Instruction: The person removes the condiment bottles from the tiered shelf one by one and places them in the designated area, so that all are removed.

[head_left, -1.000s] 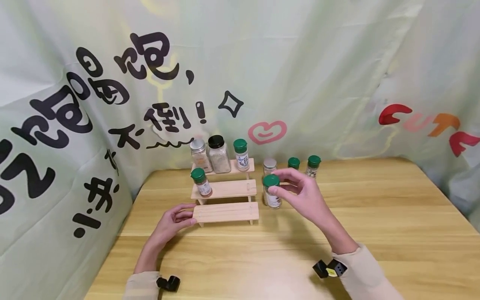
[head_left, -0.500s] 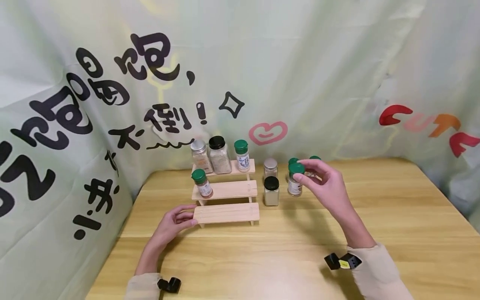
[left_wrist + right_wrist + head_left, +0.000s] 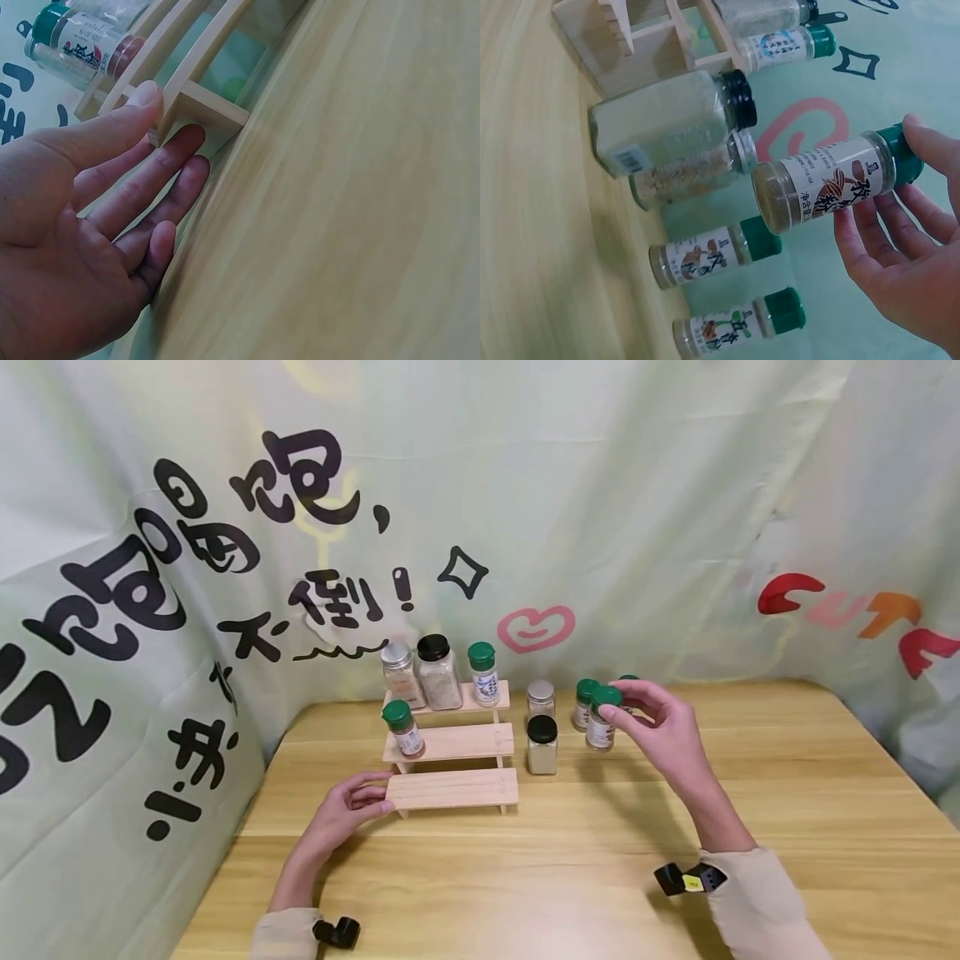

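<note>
Jar (image 3: 542, 756), black-lidded, between rack (image 3: 453, 788) and held bottle (image 3: 601, 733), silver-lidded jar (image 3: 541, 700) behind

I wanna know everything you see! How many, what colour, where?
table: 1, light brown, underneath
wooden rack: 1, pale, on the table
held jar: 1, green lid, above table
other green-lidded jars: 4, green, rack and table
black-lidded jars: 2, black, rack and table
silver-lidded jars: 2, silver, rack and table
curtain: 1, pale green, behind
writing: many, black, curtain's left
star: 1, black, curtain
heart: 1, pink, curtain
letters: 4, red, pink, orange, curtain's right
wrist cameras: 2, black, at wrists
sleeves: 2, beige, both arms
left grip: 1, bare, rack's left end
right grip: 1, bare, on held jar's lid
</note>
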Motion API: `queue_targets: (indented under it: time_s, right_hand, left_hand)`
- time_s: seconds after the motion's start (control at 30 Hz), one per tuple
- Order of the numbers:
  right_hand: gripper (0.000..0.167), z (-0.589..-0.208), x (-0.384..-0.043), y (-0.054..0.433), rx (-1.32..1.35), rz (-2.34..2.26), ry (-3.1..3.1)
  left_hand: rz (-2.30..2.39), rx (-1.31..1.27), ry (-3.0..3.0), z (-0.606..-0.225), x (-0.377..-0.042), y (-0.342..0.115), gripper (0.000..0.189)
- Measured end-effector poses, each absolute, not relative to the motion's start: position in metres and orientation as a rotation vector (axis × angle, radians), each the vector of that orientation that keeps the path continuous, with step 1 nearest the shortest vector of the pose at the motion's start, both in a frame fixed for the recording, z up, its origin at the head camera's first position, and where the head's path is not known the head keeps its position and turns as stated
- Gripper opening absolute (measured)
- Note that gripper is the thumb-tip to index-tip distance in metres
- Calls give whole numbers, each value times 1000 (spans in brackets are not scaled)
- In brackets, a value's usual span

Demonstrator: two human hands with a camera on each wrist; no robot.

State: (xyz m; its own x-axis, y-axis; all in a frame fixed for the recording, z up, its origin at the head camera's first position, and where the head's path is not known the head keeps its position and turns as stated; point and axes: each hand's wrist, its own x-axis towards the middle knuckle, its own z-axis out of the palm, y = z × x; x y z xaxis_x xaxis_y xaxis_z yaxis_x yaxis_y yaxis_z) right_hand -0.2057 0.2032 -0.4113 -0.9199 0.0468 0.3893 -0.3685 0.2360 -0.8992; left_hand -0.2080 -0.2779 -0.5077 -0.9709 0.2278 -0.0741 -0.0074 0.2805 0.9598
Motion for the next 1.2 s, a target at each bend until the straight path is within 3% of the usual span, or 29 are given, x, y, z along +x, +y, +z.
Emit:
queue_targets:
  time_s: [1.2]
  right_hand:
    - [43,-456,-221,206,226,1710,-2409]
  left_hand:
    - [1740,202,2380,-499,-202,-277,51]
